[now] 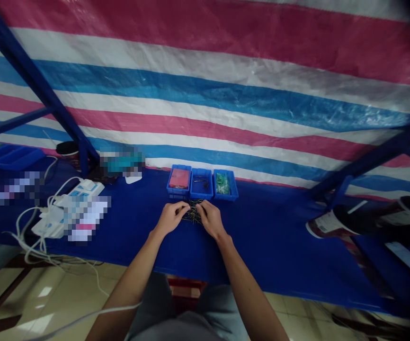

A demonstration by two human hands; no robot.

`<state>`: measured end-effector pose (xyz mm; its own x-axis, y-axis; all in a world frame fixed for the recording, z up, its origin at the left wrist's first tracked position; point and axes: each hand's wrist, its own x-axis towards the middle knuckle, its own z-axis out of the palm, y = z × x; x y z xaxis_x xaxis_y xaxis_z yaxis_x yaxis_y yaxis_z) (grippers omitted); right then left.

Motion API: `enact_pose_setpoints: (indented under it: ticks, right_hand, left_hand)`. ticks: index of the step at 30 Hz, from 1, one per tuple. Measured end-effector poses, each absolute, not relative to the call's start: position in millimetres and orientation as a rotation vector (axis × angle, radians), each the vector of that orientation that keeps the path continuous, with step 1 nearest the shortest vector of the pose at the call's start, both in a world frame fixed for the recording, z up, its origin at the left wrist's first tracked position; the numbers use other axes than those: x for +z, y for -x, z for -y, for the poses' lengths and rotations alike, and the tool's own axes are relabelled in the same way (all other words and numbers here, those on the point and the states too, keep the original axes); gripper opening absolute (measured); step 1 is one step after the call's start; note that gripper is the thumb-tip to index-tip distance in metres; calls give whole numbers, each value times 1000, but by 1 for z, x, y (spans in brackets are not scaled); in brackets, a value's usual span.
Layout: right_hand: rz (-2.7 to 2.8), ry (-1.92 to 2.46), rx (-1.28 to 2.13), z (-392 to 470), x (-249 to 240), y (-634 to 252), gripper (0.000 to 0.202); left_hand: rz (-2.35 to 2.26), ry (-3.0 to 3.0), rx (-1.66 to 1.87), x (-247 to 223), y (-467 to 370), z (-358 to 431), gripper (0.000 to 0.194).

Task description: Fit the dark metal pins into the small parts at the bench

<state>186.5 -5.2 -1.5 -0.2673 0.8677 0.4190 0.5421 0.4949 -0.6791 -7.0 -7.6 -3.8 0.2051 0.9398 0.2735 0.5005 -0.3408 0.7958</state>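
Note:
A small pile of thin dark and brassy pieces (192, 217), perhaps screws, lies on the blue tabletop between my hands. My left hand (172, 218) is at the pile's left side, thumb and fingers pinched together. From the right, my right hand (211, 218) reaches to the pile, its fingers also closed in a pinch. Whatever either pinch holds is too small to name. Just beyond stand three blue bins: the left bin (178, 193) holds flat pinkish-red pieces, the middle bin (201, 195) a few dark thin pieces, the right bin (234, 189) green items in clear wrapping.
White power strips (89, 186) with tangled cables (22, 232) sit at the left. A blue divided tray (11, 157) and a dark cup (67, 148) stand at far left. Large dark cups (327, 222) are at the right. Blue frame posts (66, 118) and a striped sheet (205, 90) rise behind.

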Motion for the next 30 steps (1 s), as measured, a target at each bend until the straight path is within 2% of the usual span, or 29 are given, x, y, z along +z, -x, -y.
enact_pose_setpoints:
  ticks: [6, 13, 19, 23, 30]
  right_hand:
    - [1829, 1148, 529, 3, 3, -190, 34]
    - [1530, 1353, 368, -23, 15, -199, 35]
    - [1630, 1562, 332, -43, 34, -201, 36]
    - [1652, 1595, 346, -22, 34, -215, 31]
    - [1749, 1686, 573, 33, 0, -258, 23]
  left_hand:
    - [-1362, -1885, 1088, -4, 9, 8, 36]
    - [-1463, -1799, 1213, -7, 11, 4, 33]
    - [-1480, -1782, 1220, -7, 11, 3, 33]
    - [-1471, -1789, 1218, -7, 11, 3, 33]
    - [-1452, -1814, 1184, -8, 11, 4, 33]
